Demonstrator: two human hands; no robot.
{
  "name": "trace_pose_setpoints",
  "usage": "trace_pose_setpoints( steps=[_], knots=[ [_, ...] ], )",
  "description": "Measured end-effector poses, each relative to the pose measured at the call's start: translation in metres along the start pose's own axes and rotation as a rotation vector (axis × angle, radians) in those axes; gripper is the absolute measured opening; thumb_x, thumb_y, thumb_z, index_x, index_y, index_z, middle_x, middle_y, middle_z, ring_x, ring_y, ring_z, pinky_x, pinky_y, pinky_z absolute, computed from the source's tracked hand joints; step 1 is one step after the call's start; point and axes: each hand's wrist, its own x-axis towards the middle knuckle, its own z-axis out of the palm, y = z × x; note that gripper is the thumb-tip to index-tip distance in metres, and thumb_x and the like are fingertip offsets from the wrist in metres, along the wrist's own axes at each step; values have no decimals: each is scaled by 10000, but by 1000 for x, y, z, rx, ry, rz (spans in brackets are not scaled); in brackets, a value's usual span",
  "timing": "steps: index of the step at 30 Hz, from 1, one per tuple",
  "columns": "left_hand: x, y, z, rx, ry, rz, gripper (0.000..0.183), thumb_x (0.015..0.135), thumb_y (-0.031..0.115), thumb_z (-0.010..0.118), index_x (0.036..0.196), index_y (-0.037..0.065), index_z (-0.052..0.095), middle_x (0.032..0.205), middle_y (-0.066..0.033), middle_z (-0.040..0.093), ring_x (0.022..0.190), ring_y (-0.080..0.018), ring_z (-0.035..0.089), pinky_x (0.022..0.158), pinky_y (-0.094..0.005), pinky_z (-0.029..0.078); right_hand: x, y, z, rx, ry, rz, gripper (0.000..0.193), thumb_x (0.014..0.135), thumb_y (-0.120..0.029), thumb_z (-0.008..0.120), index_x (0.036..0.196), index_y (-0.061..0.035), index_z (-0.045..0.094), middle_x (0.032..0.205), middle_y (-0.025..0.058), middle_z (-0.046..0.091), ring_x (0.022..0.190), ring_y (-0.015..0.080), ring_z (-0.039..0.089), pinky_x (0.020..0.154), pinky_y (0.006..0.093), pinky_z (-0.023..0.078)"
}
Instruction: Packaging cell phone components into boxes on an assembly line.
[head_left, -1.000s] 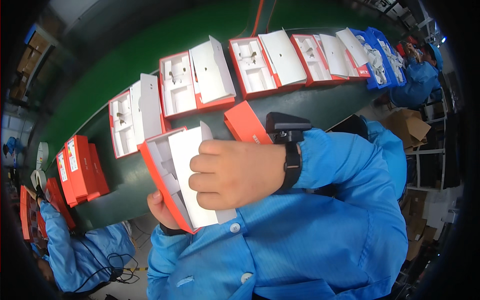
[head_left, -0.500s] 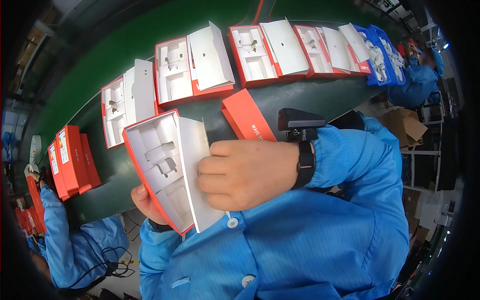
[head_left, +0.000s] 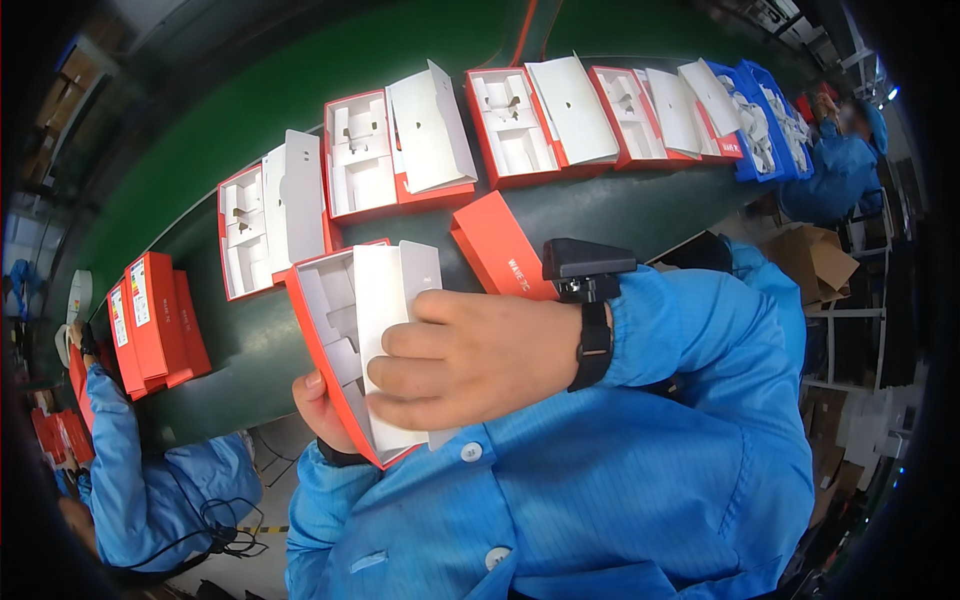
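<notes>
In front of my chest is an open red carton [head_left: 328, 362] with a white card insert [head_left: 326, 292] inside, tilted. My left hand [head_left: 325, 412] grips its near left side, thumb on the red edge and the other fingers hidden beneath. My right hand [head_left: 478, 345] lies across the white card flap [head_left: 378, 290], its fingers bent over the flap's face and its thumb out of sight. The flap leans over part of the insert's cut-outs. Just beyond the right hand, a red box sleeve [head_left: 495, 245] rests on the dark green table.
Open red cartons [head_left: 350, 165] with white inserts and flaps stand in a row along the table [head_left: 265, 350]. Blue bins [head_left: 757, 120] of white items stand at the far right. Red boxes [head_left: 155, 315] stand upright at left. Co-workers in blue sit at left [head_left: 140, 480] and right [head_left: 840, 170].
The white flap has swung left over the insert, with my right hand's fingers moving left along with it. The carton and my left hand have shifted slightly right.
</notes>
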Motion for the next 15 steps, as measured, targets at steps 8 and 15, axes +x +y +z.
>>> trace_pose_setpoints(
  steps=[8,15],
  knots=[
    [-4,0,-12,-36,50,79,657,956,429,502,1488,44,490,1365,-151,625,1211,-279,636,1054,-433,526,5,-1,-3,43,10,11,339,921,-142,661,1255,-84,649,1224,76,664,1120,236,645,789,326,472],
    [-13,8,-46,-286,-8,7,678,979,413,447,1511,-7,479,1444,-213,590,1290,-337,597,1113,-461,480,22,1,0,54,-31,14,378,943,-154,630,1301,-40,668,1405,111,648,1273,259,612,929,336,487]
  ],
)
